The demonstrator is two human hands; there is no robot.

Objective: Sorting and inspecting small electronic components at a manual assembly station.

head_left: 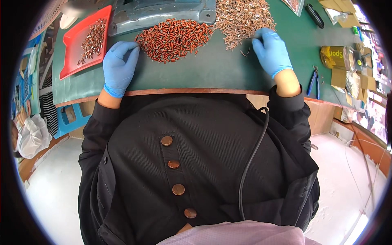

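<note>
Two blue-gloved hands are laid on a green mat covering a wood-edged bench. The left hand is rested flat, fingers loosely spread and holding nothing; its fingertips are set against the left edge of a pile of small red-orange capsule-like parts, w/ thin metal leads showing. The right hand is placed palm down, fingers curled slightly in, at the near right edge of a second pile of pale copper-coloured parts; whether anything is pinched under the fingertips cannot be told. A few loose copper pieces are scattered on the mat just left of that hand.

Containers: a red plastic tray is set at the far left of the mat, approx. tilted in view, and a small heap of brownish leaded parts is held in its upper half; its near half is bare. A grey-blue metal fixture is seen at the far side, between tray and piles, touching the top of the red pile. At far right, a clear bag w/ small parts is partly cut off by the frame.

Right of the mat, blue-handled pliers are laid near the edge, and a yellow tape roll plus cardboard bits are found beyond. A black cable is draped down the dark buttoned garment.
</note>
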